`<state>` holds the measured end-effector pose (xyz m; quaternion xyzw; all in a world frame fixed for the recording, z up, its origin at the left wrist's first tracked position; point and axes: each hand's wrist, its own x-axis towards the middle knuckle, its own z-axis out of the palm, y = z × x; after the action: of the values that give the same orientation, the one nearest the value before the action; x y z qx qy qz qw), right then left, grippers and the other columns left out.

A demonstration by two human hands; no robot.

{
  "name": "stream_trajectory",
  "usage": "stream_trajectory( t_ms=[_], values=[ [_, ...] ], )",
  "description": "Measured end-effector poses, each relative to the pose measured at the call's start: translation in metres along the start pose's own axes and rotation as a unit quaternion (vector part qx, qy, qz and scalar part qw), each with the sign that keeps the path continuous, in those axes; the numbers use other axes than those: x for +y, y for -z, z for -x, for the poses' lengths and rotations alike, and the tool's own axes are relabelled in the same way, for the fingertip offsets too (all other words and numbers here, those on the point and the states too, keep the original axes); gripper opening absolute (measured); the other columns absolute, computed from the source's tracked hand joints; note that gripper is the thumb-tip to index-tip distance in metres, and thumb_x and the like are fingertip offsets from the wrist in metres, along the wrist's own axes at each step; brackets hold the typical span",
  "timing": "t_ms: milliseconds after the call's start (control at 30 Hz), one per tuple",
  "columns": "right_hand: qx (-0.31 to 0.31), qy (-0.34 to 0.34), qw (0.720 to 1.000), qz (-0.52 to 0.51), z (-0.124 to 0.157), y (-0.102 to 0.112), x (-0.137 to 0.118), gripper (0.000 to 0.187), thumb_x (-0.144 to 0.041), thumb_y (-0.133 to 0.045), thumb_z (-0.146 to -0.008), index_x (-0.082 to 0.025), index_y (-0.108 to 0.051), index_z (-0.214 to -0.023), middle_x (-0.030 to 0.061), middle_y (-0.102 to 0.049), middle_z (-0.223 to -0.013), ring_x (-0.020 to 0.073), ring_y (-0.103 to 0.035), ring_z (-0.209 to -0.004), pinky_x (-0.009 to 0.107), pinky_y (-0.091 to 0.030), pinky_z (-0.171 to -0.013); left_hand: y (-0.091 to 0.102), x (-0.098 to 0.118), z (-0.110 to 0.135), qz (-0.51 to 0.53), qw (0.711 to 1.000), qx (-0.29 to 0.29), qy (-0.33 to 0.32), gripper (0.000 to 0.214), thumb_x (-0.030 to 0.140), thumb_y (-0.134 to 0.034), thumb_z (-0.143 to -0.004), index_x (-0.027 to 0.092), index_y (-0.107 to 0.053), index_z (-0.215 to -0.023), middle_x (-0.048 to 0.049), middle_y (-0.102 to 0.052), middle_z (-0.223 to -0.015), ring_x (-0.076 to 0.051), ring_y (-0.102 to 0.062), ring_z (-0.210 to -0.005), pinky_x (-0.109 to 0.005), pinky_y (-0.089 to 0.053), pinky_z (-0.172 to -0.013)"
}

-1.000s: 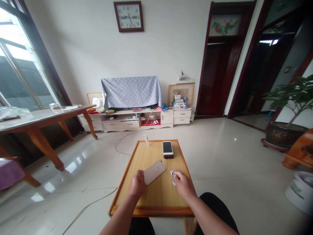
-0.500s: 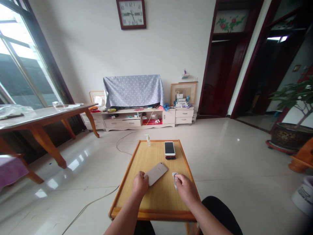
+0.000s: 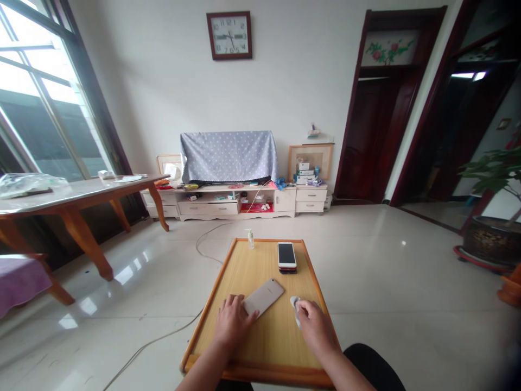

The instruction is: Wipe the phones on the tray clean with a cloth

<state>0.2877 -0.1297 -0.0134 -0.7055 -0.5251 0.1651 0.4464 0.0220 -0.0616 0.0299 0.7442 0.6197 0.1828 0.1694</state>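
Note:
A pale gold smartphone [image 3: 264, 297] lies back side up and slanted at the middle of a small wooden table [image 3: 238, 269]. My left hand [image 3: 233, 323] has the phone's near left end between thumb and fingers, with the thumb along its near edge. In my right hand [image 3: 317, 327] is a small crumpled white-grey cloth or wipe [image 3: 295, 304], pinched between closed fingers, to the right of the phone and apart from it. Beyond them sits a stack of phones [image 3: 287, 255], the top one white with a dark screen. A small clear pump bottle [image 3: 250, 240] stands upright near the far left corner.
Raised wooden edging [image 3: 311, 274] runs round the small table. A cable [image 3: 150, 341] trails over the tiled floor on the left. Further off are a larger table [image 3: 87, 190], a low white cabinet [image 3: 207, 208] and a potted plant [image 3: 488, 244].
My left hand has shifted its hold, from pinching the phone's end to fingers spread wider around it. The right hand stays beside it with the cloth. The view has tilted up slightly.

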Motion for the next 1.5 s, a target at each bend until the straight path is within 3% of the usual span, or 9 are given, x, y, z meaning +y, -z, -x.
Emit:
stream_trajectory(
  t_ms=[133, 233, 333, 533, 800, 1067, 1200, 1333, 1500],
  values=[
    [-0.053, -0.023, 0.997, -0.041, -0.009, -0.012, -0.015, 0.031, -0.047, -0.046, -0.089, -0.026, -0.069, -0.085, 0.0038, -0.074, -0.085, 0.0212, -0.067, -0.077, 0.028, -0.048, -0.066, 0.01, -0.013, 0.003, -0.052, 0.994, -0.011, -0.099, 0.074, 0.073, -0.062, -0.075, 0.025, -0.058, -0.131, -0.0108, -0.058, -0.133, -0.032, -0.048, -0.126, -0.042, -0.031, -0.108],
    [-0.079, -0.027, 0.993, -0.086, -0.023, -0.03, -0.029, 0.031, -0.046, -0.046, -0.088, -0.025, -0.068, -0.088, 0.0026, -0.075, -0.083, 0.0209, -0.068, -0.074, 0.027, -0.047, -0.062, 0.017, -0.017, -0.003, -0.059, 0.989, -0.022, -0.134, 0.07, 0.07, -0.066, -0.071, 0.027, -0.061, -0.126, -0.0102, -0.059, -0.129, -0.032, -0.049, -0.123, -0.042, -0.032, -0.106],
    [-0.065, -0.013, 0.995, -0.078, -0.042, -0.048, -0.04, 0.028, -0.043, -0.047, -0.087, -0.025, -0.068, -0.089, 0.0032, -0.075, -0.086, 0.0215, -0.069, -0.077, 0.028, -0.048, -0.066, 0.023, -0.017, -0.011, -0.062, 0.988, -0.029, -0.136, 0.058, 0.062, -0.067, -0.072, 0.029, -0.064, -0.119, -0.0088, -0.06, -0.124, -0.032, -0.05, -0.119, -0.042, -0.034, -0.103],
    [-0.027, 0.058, 0.997, 0.039, -0.078, -0.077, -0.046, 0.018, -0.033, -0.047, -0.087, -0.027, -0.063, -0.082, 0.0028, -0.072, -0.086, 0.0205, -0.067, -0.079, 0.028, -0.048, -0.07, 0.027, -0.021, -0.028, -0.055, 0.991, -0.035, -0.116, 0.051, 0.056, -0.068, -0.07, 0.03, -0.065, -0.113, -0.0086, -0.06, -0.121, -0.032, -0.052, -0.115, -0.042, -0.034, -0.104],
    [-0.026, 0.139, 0.973, 0.182, -0.084, -0.112, -0.034, 0.022, -0.021, -0.042, -0.093, -0.027, -0.062, -0.086, 0.0039, -0.065, -0.094, 0.0181, -0.065, -0.076, 0.026, -0.043, -0.065, 0.01, -0.044, -0.045, -0.035, 0.994, -0.002, -0.106, 0.065, 0.061, -0.064, -0.073, 0.026, -0.06, -0.128, -0.0112, -0.058, -0.134, -0.035, -0.047, -0.126, -0.044, -0.026, -0.112],
    [-0.098, 0.172, 0.969, 0.148, -0.094, -0.103, -0.031, 0.03, -0.013, -0.044, -0.088, -0.026, -0.07, -0.095, 0.0051, -0.068, -0.1, 0.0188, -0.065, -0.09, 0.025, -0.047, -0.077, 0.012, -0.038, -0.053, -0.05, 0.994, -0.015, -0.101, 0.06, 0.056, -0.064, -0.072, 0.028, -0.061, -0.124, -0.0108, -0.058, -0.132, -0.034, -0.049, -0.123, -0.044, -0.028, -0.11],
    [-0.082, 0.204, 0.965, 0.145, -0.102, -0.087, -0.031, 0.032, -0.014, -0.041, -0.092, -0.024, -0.072, -0.092, 0.0058, -0.07, -0.101, 0.0191, -0.064, -0.095, 0.027, -0.048, -0.084, 0.013, -0.032, -0.052, -0.059, 0.993, -0.026, -0.097, 0.06, 0.055, -0.063, -0.073, 0.027, -0.06, -0.126, -0.0109, -0.058, -0.133, -0.033, -0.048, -0.123, -0.043, -0.028, -0.11],
    [-0.057, 0.279, 0.946, 0.153, -0.1, -0.08, -0.027, 0.039, -0.016, -0.036, -0.096, -0.023, -0.073, -0.109, 0.008, -0.07, -0.118, 0.021, -0.062, -0.111, 0.034, -0.046, -0.099, 0.013, -0.026, -0.052, -0.069, 0.992, -0.022, -0.104, 0.06, 0.054, -0.06, -0.076, 0.025, -0.059, -0.129, -0.0108, -0.057, -0.134, -0.033, -0.047, -0.124, -0.043, -0.028, -0.11],
    [-0.128, 0.301, 0.923, 0.202, -0.089, -0.085, -0.018, 0.042, -0.032, -0.04, -0.101, -0.024, -0.062, -0.135, 0.0076, -0.062, -0.139, 0.0249, -0.054, -0.131, 0.041, -0.04, -0.112, 0.01, -0.022, -0.055, -0.078, 0.991, -0.02, -0.106, 0.061, 0.054, -0.061, -0.075, 0.024, -0.059, -0.128, -0.0103, -0.058, -0.134, -0.032, -0.049, -0.124, -0.043, -0.03, -0.11]
  ],
)
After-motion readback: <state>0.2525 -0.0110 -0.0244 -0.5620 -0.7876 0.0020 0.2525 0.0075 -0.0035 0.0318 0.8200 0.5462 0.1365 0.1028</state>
